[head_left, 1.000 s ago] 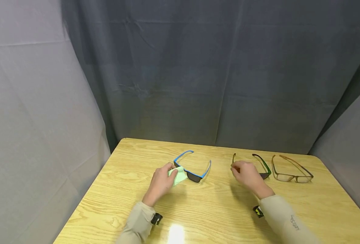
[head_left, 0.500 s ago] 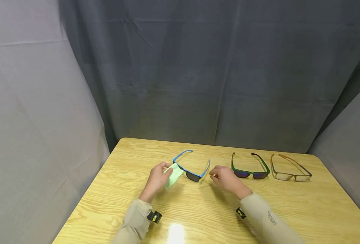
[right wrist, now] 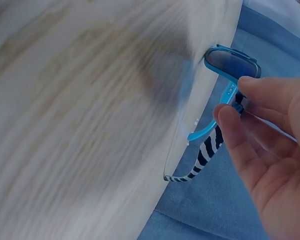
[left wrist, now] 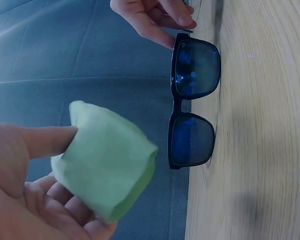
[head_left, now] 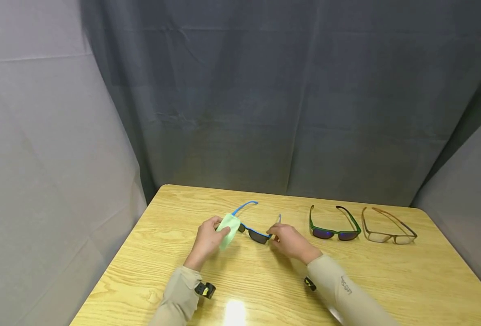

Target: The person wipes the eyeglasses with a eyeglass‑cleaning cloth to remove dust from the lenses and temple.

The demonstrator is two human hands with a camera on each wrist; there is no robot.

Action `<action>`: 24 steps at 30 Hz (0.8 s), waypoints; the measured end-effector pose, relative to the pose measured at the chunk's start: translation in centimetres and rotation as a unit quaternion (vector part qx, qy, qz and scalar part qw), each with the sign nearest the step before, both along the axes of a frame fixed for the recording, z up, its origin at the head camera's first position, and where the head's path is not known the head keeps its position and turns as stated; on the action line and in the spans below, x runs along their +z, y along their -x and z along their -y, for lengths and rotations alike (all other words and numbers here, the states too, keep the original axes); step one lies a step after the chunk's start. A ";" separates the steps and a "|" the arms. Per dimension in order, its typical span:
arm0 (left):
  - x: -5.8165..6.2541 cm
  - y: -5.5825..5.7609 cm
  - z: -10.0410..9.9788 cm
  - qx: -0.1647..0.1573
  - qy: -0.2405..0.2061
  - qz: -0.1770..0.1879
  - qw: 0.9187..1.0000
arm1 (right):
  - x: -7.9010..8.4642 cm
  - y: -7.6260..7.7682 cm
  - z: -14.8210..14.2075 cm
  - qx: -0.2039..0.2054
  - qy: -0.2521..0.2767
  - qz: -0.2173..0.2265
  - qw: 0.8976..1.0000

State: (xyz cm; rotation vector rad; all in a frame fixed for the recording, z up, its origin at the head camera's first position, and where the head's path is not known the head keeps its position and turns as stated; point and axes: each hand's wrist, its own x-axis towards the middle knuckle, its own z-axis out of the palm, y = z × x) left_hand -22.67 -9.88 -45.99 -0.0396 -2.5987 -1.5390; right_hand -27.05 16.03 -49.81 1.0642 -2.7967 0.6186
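Observation:
In my left hand (head_left: 206, 239) I hold a folded pale green cloth (left wrist: 107, 160), pinched between thumb and fingers above the table. The cloth covers part of the blue-framed sunglasses (head_left: 258, 236) in the head view; they rest on the table, temples spread toward the back. My right hand (head_left: 292, 242) is at their right end, thumb and fingers around the hinge corner. In the right wrist view the fingertips (right wrist: 229, 119) meet the frame near a temple with black-and-white stripes (right wrist: 207, 151) inside. Both dark lenses show in the left wrist view.
Green-framed sunglasses (head_left: 335, 234) with purple-blue lenses lie open to the right of my right hand. Beside them are clear-lens glasses (head_left: 390, 237) with brownish temples. Grey cloth curtains (head_left: 232, 99) stand behind the wooden table (head_left: 163, 258) and at both sides.
My right hand has come left from the green sunglasses to the right hinge of the blue ones. My left hand has shifted slightly left with the cloth, which now stands more upright.

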 end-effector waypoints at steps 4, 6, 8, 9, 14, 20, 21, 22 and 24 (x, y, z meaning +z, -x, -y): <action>0.1 0.0 0.1 -0.001 -0.021 0.007 1.000 | -0.1 0.0 0.3 0.004 -0.010 0.000 1.000; 0.1 -0.1 0.1 -0.002 -0.032 0.016 0.999 | -0.2 0.0 0.4 0.008 -0.011 0.000 1.000; 0.1 -0.1 0.1 -0.006 -0.037 0.021 0.999 | -0.2 0.1 0.5 0.012 -0.011 -0.003 1.000; 0.0 -0.1 0.1 -0.007 -0.040 0.022 0.999 | -0.3 0.1 0.6 0.013 -0.011 -0.006 1.000; 0.0 -0.1 0.0 -0.007 -0.040 0.023 0.999 | -0.4 0.3 0.6 0.015 -0.009 -0.025 1.000; 0.0 -0.1 0.0 -0.003 -0.036 0.024 0.999 | -0.4 0.2 0.5 0.012 0.002 -0.029 1.000; 0.0 -0.1 0.1 -0.002 -0.038 0.025 0.999 | -0.4 0.2 0.5 0.010 0.003 -0.029 1.000; 0.1 -0.1 0.1 -0.002 -0.038 0.025 0.999 | -0.4 0.2 0.5 0.010 0.005 -0.028 1.000; 0.1 -0.1 0.1 -0.003 -0.037 0.023 0.999 | -0.4 0.1 0.4 0.009 0.009 -0.031 0.999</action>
